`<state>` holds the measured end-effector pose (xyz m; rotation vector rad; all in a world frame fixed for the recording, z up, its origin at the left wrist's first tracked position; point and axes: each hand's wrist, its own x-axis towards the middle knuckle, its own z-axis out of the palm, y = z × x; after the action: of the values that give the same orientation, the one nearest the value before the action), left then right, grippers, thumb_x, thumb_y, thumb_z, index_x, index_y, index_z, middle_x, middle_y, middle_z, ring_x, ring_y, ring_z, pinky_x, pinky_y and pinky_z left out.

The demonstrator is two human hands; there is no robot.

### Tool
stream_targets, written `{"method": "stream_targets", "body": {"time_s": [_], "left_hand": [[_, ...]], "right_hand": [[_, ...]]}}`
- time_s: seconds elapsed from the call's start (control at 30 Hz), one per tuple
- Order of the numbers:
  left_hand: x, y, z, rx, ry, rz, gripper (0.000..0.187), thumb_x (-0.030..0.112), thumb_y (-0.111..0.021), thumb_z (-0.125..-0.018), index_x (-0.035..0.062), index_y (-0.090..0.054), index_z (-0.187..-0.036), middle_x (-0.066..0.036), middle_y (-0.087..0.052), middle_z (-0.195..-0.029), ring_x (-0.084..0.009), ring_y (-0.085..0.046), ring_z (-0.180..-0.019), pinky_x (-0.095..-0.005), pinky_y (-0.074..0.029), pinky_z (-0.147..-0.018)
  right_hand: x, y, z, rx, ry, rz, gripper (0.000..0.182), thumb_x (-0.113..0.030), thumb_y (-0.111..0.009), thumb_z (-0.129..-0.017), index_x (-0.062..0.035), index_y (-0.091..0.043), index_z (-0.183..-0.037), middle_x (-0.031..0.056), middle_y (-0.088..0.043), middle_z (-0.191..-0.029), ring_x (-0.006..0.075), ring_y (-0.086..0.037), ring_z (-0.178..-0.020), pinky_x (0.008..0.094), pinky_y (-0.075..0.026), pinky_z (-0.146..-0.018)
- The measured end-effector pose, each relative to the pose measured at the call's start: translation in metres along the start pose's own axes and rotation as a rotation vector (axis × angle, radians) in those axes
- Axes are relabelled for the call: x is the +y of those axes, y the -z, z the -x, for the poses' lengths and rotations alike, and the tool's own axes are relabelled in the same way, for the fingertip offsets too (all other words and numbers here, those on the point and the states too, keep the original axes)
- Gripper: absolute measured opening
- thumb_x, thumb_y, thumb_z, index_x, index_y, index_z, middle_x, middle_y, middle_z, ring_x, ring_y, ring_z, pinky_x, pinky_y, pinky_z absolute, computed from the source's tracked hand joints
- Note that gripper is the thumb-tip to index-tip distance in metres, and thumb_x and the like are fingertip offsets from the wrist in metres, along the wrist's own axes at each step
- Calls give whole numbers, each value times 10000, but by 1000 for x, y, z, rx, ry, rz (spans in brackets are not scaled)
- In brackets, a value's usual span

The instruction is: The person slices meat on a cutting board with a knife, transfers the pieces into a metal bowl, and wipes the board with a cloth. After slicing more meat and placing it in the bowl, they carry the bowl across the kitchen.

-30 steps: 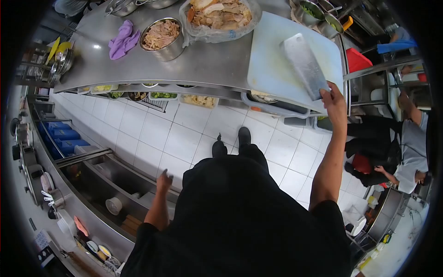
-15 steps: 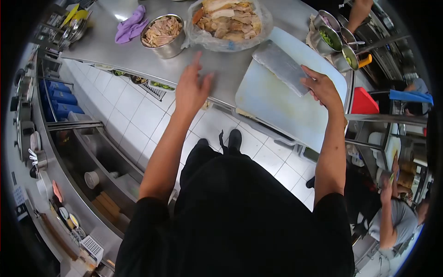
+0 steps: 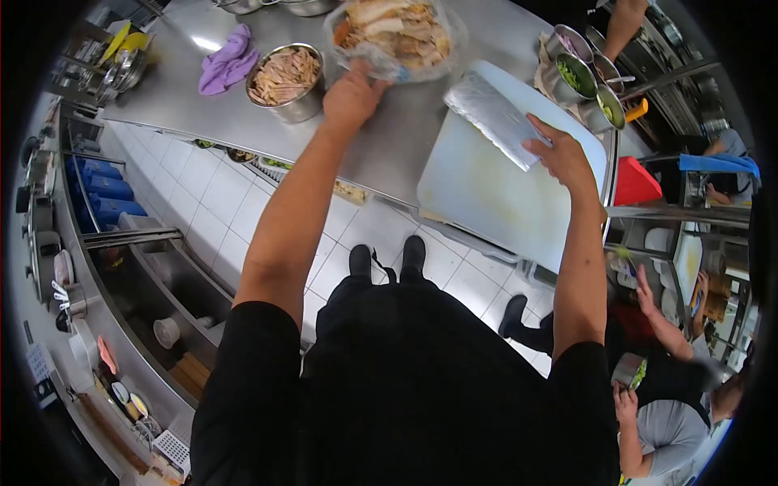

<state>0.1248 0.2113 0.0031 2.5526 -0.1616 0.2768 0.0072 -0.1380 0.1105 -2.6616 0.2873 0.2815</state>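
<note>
My right hand [image 3: 561, 154] is closed on a broad-bladed cleaver [image 3: 490, 120], its blade lying over a pale cutting board [image 3: 494, 190]. My left hand [image 3: 354, 97] is at the near edge of a clear plastic bag [image 3: 447, 69], its fingers closed on the plastic. Inside the bag lie pale, yellowish pieces of cooked meat [image 3: 397, 36]. To the left of that hand stands a round metal container [image 3: 293, 107] filled with sliced meat strips [image 3: 284, 75].
A purple cloth [image 3: 227, 63] lies on the steel table [image 3: 174, 77]. Metal pots with chopped greens [image 3: 573, 77] stand beyond the board. At the right, a co-worker [image 3: 673, 421] holds a metal container of greens [image 3: 630, 371]. A sink counter [image 3: 146, 324] runs along the left.
My left hand has moved forward to the bag, which has shifted slightly away. My right hand still holds the cleaver over the board. The co-worker at the right has moved.
</note>
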Motion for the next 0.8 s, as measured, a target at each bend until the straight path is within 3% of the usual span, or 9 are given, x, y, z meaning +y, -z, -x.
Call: {"method": "stream_targets", "body": {"time_s": [0.03,0.1,0.13,0.2,0.27,0.33,0.53,0.77,0.8], "left_hand": [[-4,2,-3,39,19,87,507,400,-682,-929,107,-521,-1309,-170,-726,-1011,-392,-696,-924,-470,-542,-834],[-7,12,4,70,20,264,547,354,-677,-941,98,-492,-1387,-170,-719,-1050,-375,-695,-950,-453,-542,-849],[-5,25,21,65,1,354,567,325,-675,-946,94,-473,-1422,-170,-713,-1074,-366,-691,-968,-444,-540,-855],[-13,37,56,80,-25,451,550,227,-668,-954,80,-484,-1451,-173,-672,-1174,-327,-651,-1066,-416,-510,-919],[-35,39,87,219,-194,231,486,197,-663,-930,83,-539,-1385,-176,-672,-1155,-363,-632,-1068,-437,-489,-929],[-60,36,117,240,-216,195,467,198,-675,-917,92,-564,-1358,-170,-631,-1256,-368,-584,-1178,-473,-438,-1018],[-68,37,173,117,-99,-37,465,293,-680,-926,107,-575,-1339,-155,-471,-1472,-382,-384,-1417,-639,-226,-1145],[-73,29,170,126,-106,34,545,370,-704,-912,101,-560,-1363,-171,-435,-1509,-423,-316,-1456,-625,-218,-1164],[-71,31,170,131,-112,25,553,367,-712,-911,98,-557,-1369,-174,-437,-1509,-427,-320,-1453,-610,-227,-1168]], "right_hand": [[-1,-1,-4,4,9,2,566,-365,-722,-894,-286,-573,-1434,89,-555,-763,188,-515,-626,340,-435,-603],[-8,-4,-4,-8,-11,18,561,-359,-719,-896,-300,-571,-1434,85,-544,-816,201,-502,-684,342,-427,-633],[-17,-2,-3,-22,-39,33,571,-378,-717,-889,-299,-568,-1434,150,-610,-1028,281,-577,-905,372,-454,-805],[-10,-8,-7,-34,4,77,573,-413,-706,-890,-320,-558,-1436,213,-679,-1237,359,-651,-1133,409,-483,-983],[-13,-8,9,-91,53,134,567,-422,-697,-899,-327,-552,-1439,207,-679,-1237,361,-649,-1137,413,-484,-988],[-16,-2,12,-94,72,173,558,-426,-691,-905,-330,-552,-1437,200,-680,-1237,365,-647,-1139,415,-486,-990],[-17,0,14,-65,154,196,526,-424,-684,-912,-313,-577,-1415,202,-692,-1205,380,-657,-1108,412,-496,-968],[-28,3,14,-122,48,166,546,-438,-689,-902,-290,-579,-1416,219,-697,-1175,386,-661,-1090,410,-492,-964],[-26,-1,17,-106,139,194,547,-438,-688,-903,-288,-578,-1417,222,-700,-1161,385,-665,-1079,412,-495,-959]]}}
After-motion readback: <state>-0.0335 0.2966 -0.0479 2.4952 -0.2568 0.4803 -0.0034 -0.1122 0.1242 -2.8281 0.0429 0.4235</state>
